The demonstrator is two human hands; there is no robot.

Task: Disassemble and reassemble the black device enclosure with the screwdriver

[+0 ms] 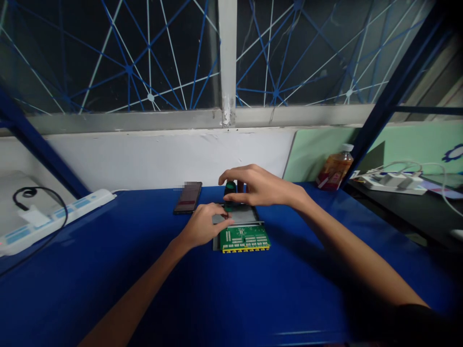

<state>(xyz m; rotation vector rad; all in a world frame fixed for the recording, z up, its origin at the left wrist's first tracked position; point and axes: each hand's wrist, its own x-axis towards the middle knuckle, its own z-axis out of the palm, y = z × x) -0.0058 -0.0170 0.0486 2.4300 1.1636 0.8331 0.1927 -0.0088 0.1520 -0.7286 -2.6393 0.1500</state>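
Observation:
A green circuit board (246,237) with a yellow front edge lies on the blue table. Behind it is a grey metal plate (246,214). A dark green and black tool (230,189), which looks like a screwdriver, stands upright over the plate. The fingers of my right hand (258,187) are curved round its handle from the right. Low down, by the tool's bottom end, my left hand (207,224) has thumb and index finger brought close together around something small that I cannot make out.
A phone (188,197) lies behind my left hand. White power strips are at the left (58,219) and right (394,183). A bottle (336,167) stands at the back right, by a blue frame post. A wall and windows rise behind the blue table (231,299).

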